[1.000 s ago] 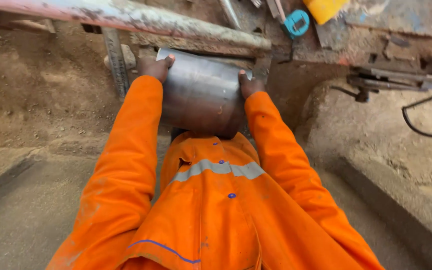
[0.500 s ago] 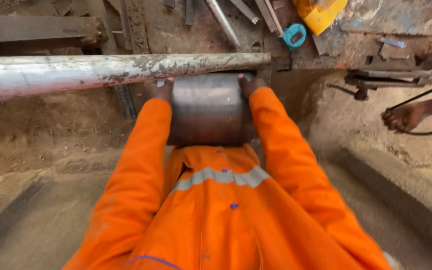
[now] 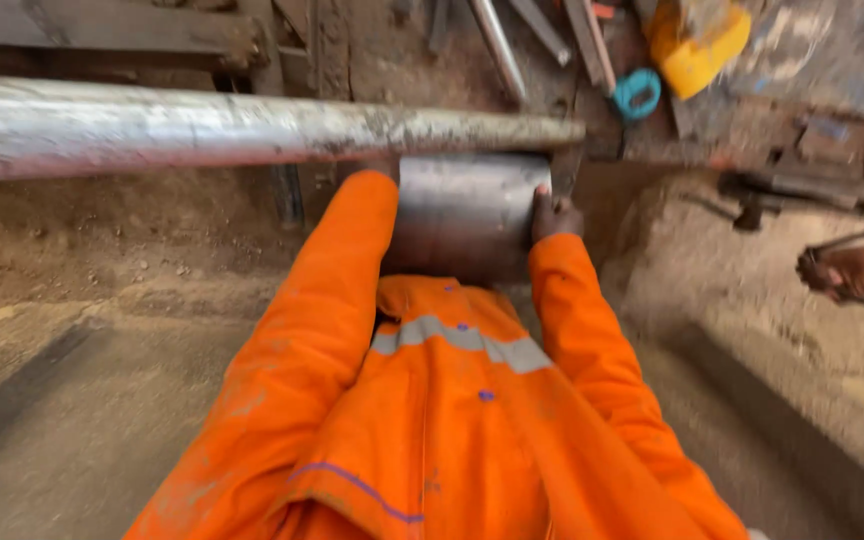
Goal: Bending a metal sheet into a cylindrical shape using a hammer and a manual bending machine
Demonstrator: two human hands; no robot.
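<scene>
A: Two hands on one heavy steel cylinder (image 3: 467, 215), held against the chest just under the long grey pipe (image 3: 252, 128). The left hand is hidden behind its orange sleeve (image 3: 332, 300), so I cannot tell how it grips. The right hand (image 3: 555, 215) is pressed flat on the cylinder's right end, fingers spread over the rim.

B: What could go wrong?

A: I'd judge the smooth metal could slip from palms that only squeeze the ends, and drop toward the legs. The pipe lies just above the knuckles, so lifting could pinch them.

B: Any packages, labels, signs?

A: No labels or signs that I can make out. Up and right of the right hand lies a teal ring-shaped thing (image 3: 637, 93), then a yellow container (image 3: 697, 45), blurred. Far right, another person's hand (image 3: 837, 272) holds a dark cable
</scene>
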